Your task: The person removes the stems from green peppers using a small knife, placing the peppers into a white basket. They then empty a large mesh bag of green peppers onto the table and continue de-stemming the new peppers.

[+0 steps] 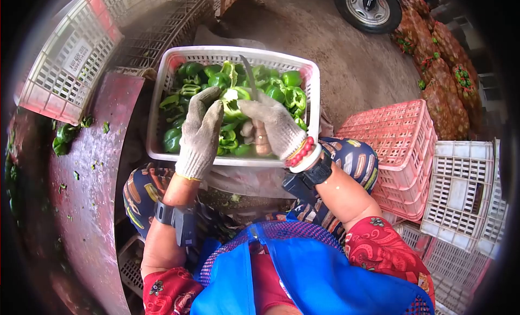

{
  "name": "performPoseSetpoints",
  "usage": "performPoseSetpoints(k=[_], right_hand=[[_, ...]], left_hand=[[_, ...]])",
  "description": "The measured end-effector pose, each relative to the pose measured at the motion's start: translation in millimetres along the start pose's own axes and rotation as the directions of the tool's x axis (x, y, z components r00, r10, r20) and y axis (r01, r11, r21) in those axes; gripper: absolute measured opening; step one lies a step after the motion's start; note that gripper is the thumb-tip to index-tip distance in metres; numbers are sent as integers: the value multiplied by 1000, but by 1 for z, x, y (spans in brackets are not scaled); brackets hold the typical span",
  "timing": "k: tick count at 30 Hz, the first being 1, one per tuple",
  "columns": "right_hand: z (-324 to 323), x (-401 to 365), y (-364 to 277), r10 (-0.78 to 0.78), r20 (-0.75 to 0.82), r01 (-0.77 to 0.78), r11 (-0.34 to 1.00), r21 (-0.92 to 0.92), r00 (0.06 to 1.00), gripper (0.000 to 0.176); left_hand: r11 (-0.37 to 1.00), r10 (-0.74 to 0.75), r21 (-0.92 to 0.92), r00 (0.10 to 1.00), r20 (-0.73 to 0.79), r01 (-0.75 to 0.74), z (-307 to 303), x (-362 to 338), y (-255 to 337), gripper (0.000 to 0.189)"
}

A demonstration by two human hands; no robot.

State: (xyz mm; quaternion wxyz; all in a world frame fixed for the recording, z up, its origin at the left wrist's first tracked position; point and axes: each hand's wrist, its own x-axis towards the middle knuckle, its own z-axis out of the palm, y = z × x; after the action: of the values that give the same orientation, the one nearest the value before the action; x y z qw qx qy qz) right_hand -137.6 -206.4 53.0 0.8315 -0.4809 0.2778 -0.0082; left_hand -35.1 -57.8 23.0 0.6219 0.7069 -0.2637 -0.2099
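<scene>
My left hand (200, 133), in a pale knit glove, has its finger and thumb tips drawn together at the left edge of a cut green bell pepper (234, 97). The pepper shows its pale inside. My right hand (275, 122), gloved too, is closed round the wooden handle (262, 139) of a knife, whose curved blade (249, 74) points up and away. Its thumb lies against the pepper's right side. Below both hands, a white plastic crate (233, 50) holds many green peppers (190, 70), several of them cut open.
A reddish board (97, 195) with pepper scraps runs along the left, below a white and pink crate (73, 57). Stacked pink crates (387, 130) and white crates (457, 190) stand at right. Net sacks (444, 98) and a wheel (368, 8) are farther back.
</scene>
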Motion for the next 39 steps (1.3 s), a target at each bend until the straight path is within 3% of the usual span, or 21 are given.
performPoseSetpoints(k=[3,4,6,7,10,12,14,17,20,21,25,28,31,34,35,39], right_hand=[[-5,-1,-4,-83,34,90,920,-382,996,45],[-3,-4,-2,-115,31,116,875,-470,993,51],[-8,3,19,-367,129,351,642,-681,921,47],[-10,5,28,-471,203,443,482,-756,859,46],[1,5,29,-374,82,269,483,-833,924,43],[7,5,35,-427,46,310,573,-758,903,44],[9,7,41,-470,21,337,599,-726,882,45],[7,7,33,-288,-33,220,795,-566,957,45],[4,6,25,-316,49,284,762,-582,948,43],[10,-1,15,-203,38,192,830,-524,978,43],[9,-7,-6,76,117,-48,974,-223,990,39],[9,-2,5,46,116,-34,994,-102,992,35],[7,-4,8,42,166,-35,999,-41,985,32],[14,-4,19,-12,147,7,999,32,989,33],[16,-3,24,-26,134,19,998,55,991,32],[16,-7,29,-73,143,70,997,26,987,31]], left_hand=[[975,-197,124,976,96,185,-13,2,13,53],[993,-59,111,990,129,45,-12,3,-18,37],[873,-33,482,974,225,-81,-19,4,-3,20],[822,-3,555,974,224,-125,-20,2,-5,18],[645,76,737,977,199,-201,-18,-2,-9,18],[541,106,822,984,142,-177,-12,-7,-9,22],[615,69,781,994,89,-113,-13,-7,-11,25],[731,-84,682,994,76,9,-21,-1,-2,31],[709,-47,703,991,123,-54,-21,-2,5,34],[697,146,691,981,125,-192,-21,-5,1,31],[899,6,426,973,231,-107,-36,-3,14,27],[958,-56,285,961,272,-25,-42,-5,12,28],[984,-40,176,974,221,1,-41,-8,12,26],[978,-133,183,971,197,97,-42,-11,26,27],[987,-142,107,972,185,123,-42,-12,21,28],[996,-74,70,987,145,64,-40,-17,16,28]])
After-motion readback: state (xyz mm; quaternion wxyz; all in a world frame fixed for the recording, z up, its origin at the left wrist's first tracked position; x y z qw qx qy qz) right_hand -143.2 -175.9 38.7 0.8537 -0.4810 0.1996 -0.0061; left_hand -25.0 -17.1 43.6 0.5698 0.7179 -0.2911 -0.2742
